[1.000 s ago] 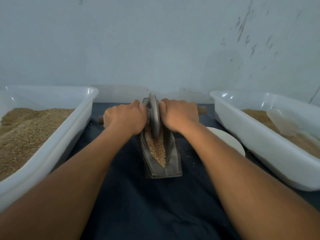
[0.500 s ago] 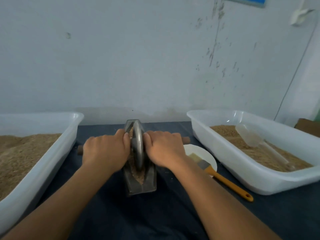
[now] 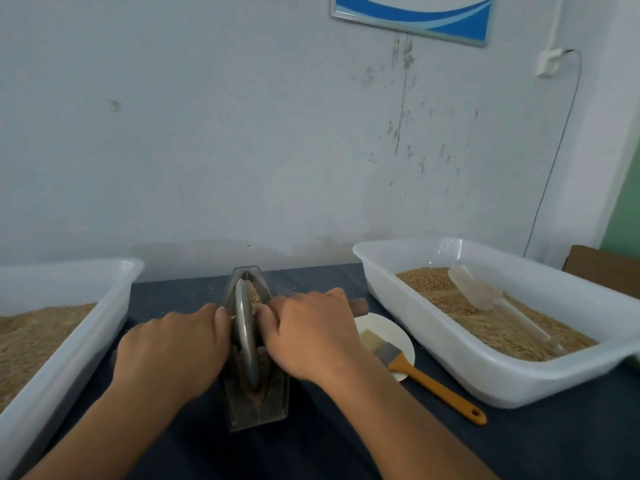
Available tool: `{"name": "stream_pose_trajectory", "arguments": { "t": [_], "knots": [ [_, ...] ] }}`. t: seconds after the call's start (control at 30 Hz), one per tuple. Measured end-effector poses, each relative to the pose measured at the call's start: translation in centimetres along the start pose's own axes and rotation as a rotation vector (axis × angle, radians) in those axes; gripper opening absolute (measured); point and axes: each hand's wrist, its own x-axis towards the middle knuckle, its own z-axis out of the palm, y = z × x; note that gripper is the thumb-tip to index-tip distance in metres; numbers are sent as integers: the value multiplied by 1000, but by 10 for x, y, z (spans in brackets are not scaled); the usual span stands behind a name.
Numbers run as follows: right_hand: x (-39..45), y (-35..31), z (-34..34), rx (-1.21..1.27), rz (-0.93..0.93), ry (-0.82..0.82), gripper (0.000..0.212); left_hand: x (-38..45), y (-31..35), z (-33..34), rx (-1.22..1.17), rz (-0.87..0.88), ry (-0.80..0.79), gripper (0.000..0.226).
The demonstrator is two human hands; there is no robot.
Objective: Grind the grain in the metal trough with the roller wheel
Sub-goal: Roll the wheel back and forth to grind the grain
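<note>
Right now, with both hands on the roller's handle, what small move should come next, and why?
Probably push the roller wheel forward along the metal trough: it sits at the near end, while grain lies exposed at the far end. Left hand and right hand grip the handle.

No legible text, labels or numbers.

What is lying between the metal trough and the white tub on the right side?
In the head view, a small white plate lies between the metal trough and the right tub, with an orange-handled brush resting across it.
</note>
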Motion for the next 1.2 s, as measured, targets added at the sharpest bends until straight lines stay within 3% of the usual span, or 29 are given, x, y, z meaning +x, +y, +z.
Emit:
{"name": "stream_pose_trajectory", "arguments": {
  "t": [0.27, 0.47, 0.73, 1.2],
  "knots": [
    [11, 1, 13, 29, 21, -62, 56, 10, 0, 12, -32, 2, -32, 39],
    [36, 7, 36, 18, 6, -35, 57, 32, -4, 32, -64, 22, -80, 27],
    [64, 21, 52, 29, 53, -101, 58, 63, -2, 47, -120, -22, -74, 39],
    [121, 27, 63, -39, 173, -265, 49, 104, -3, 62, -134, -78, -130, 40]
  ]
}}
